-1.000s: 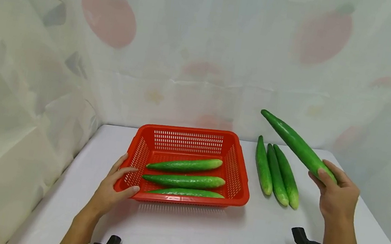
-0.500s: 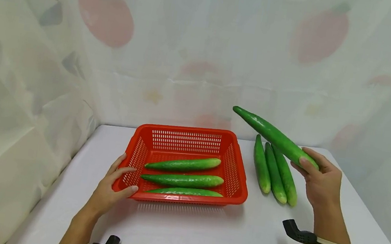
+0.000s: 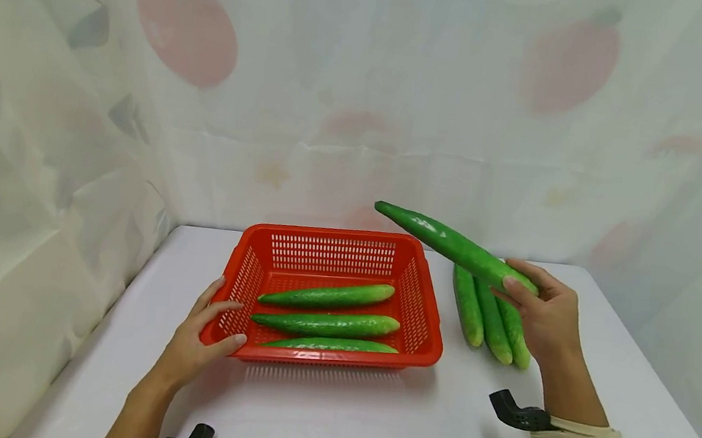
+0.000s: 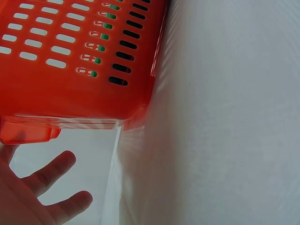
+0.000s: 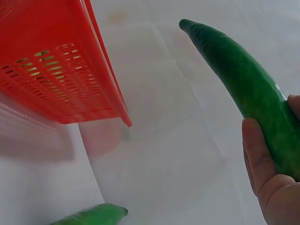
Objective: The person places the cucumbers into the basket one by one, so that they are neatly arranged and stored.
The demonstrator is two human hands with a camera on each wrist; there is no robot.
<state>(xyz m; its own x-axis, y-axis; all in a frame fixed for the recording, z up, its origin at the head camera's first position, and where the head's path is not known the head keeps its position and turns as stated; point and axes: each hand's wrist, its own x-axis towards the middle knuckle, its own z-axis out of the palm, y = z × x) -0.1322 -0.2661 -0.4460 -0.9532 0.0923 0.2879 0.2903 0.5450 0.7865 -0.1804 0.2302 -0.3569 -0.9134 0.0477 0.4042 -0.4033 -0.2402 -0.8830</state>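
Observation:
In the head view my right hand [image 3: 548, 315] grips a long green cucumber [image 3: 448, 243] by its paler end. The cucumber slants up to the left, its dark tip above the right back corner of a red plastic basket [image 3: 319, 357]. Three cucumbers lie crosswise inside the basket, among them a middle one [image 3: 327, 324]. My left hand [image 3: 191, 346] rests at the basket's left rim, thumb and one finger reaching over the edge. The left wrist view shows two other fingers [image 4: 54, 171] straight and spread outside the basket wall [image 4: 70, 93].
Right of the basket, three more cucumbers [image 3: 490, 322] lie side by side on the white table [image 3: 337, 424], partly covered by the held one. A pale curtain [image 3: 368, 88] with fruit prints hangs behind the table, and more sheeting stands at the left and right.
My right hand has carried the cucumber leftward, from beyond the loose cucumbers to near the basket, and its tip now points lower. My left hand keeps its place at the basket.

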